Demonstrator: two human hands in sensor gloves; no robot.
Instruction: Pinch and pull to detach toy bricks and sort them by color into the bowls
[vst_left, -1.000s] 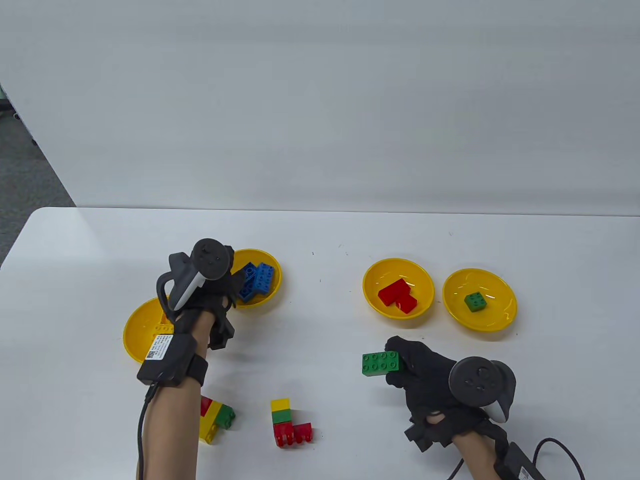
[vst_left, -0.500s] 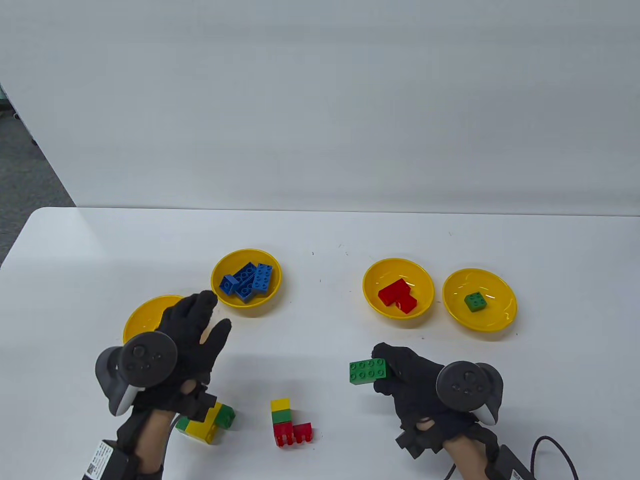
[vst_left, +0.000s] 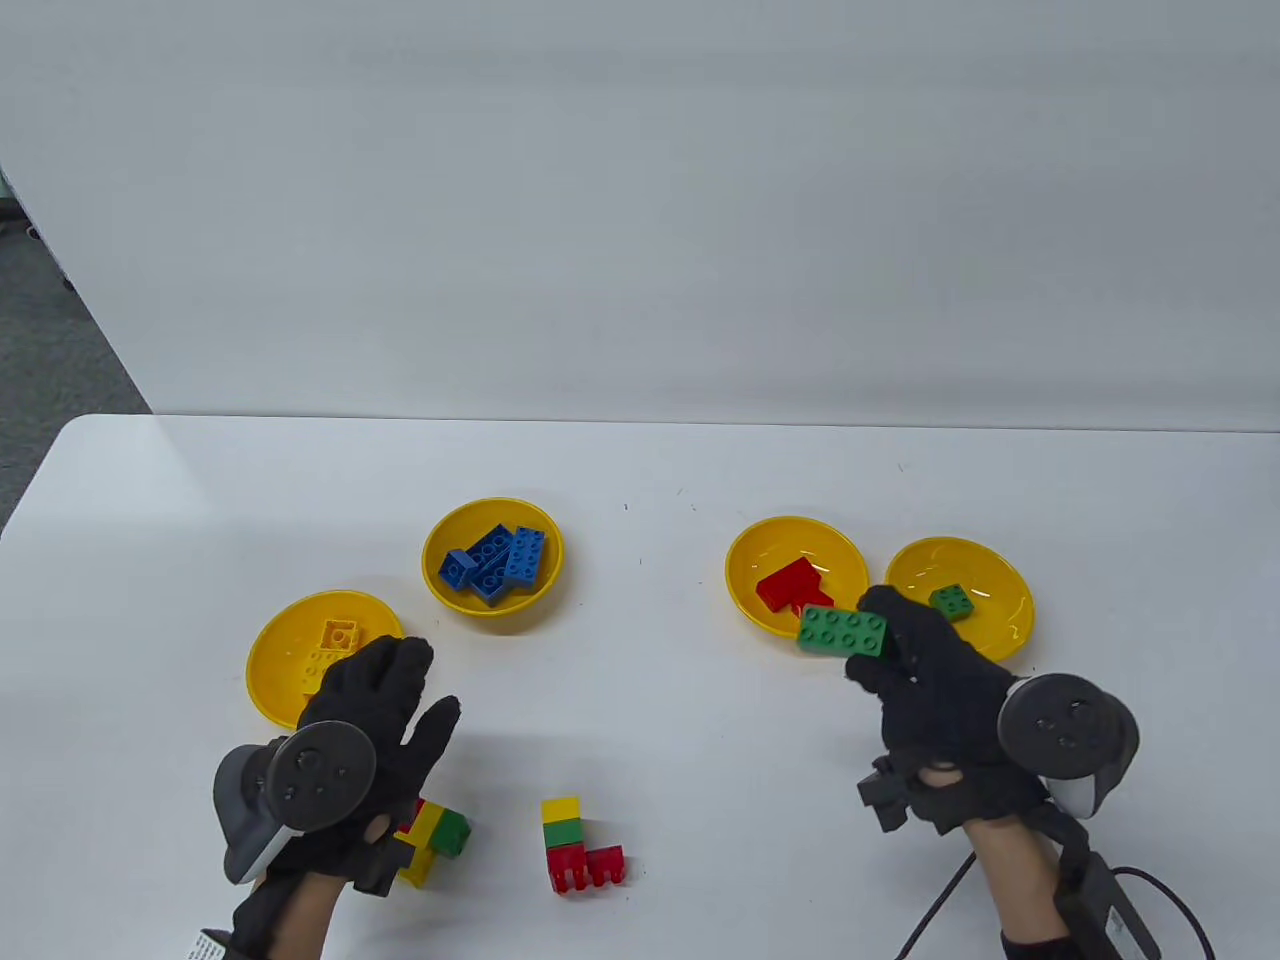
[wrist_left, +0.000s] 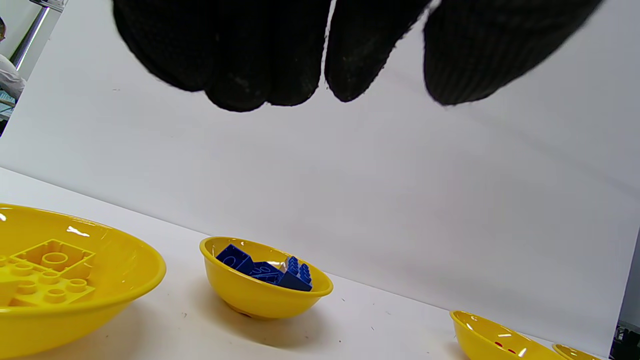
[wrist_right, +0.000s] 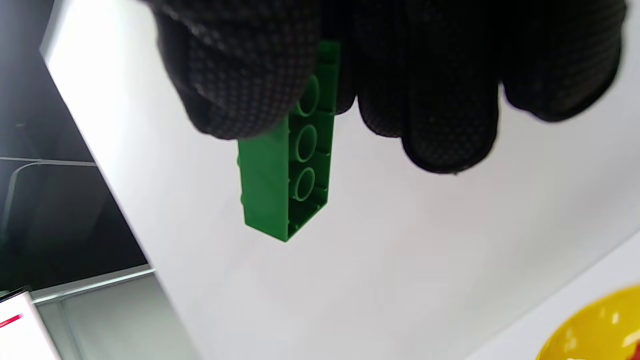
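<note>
**Sorting status: green brick in transit, 2 assemblies pending**

The right hand (vst_left: 925, 665) pinches a long green brick (vst_left: 842, 632) at one end between thumb and fingers. In the table view the brick hangs above the table at the near rim of the red bowl (vst_left: 745, 600), just left of the green bowl (vst_left: 1005, 635). The right wrist view confirms the hold: the brick's hollow underside faces the camera and its free end projects clear of the fingers (wrist_right: 450, 115).

The left hand (vst_left: 375, 715) holds nothing. Its fingers are straight and slightly spread, beside the near edge of the yellow bowl (vst_left: 270, 665).

Sorted so far:
1. Blue bowl (vst_left: 440, 590): several blue bricks (vst_left: 495, 562).
2. Red bowl: red bricks (vst_left: 785, 585), count unclear because the carried brick covers part of them.
3. Green bowl: 1 small green brick (vst_left: 951, 602).
4. Yellow bowl: yellow bricks (vst_left: 335, 645), at least 2 as seen in the left wrist view.

Remaining:
1. Release the carried brick into the green bowl; it is judged close to delivery but not yet over that bowl.
2. Detach the yellow, green and red stack (vst_left: 575, 845) near the front edge of the table.
3. Detach the mixed cluster (vst_left: 440, 835) partly hidden under the left wrist.

Judged progress: past the midpoint, with 2 joined assemblies untouched.
</note>
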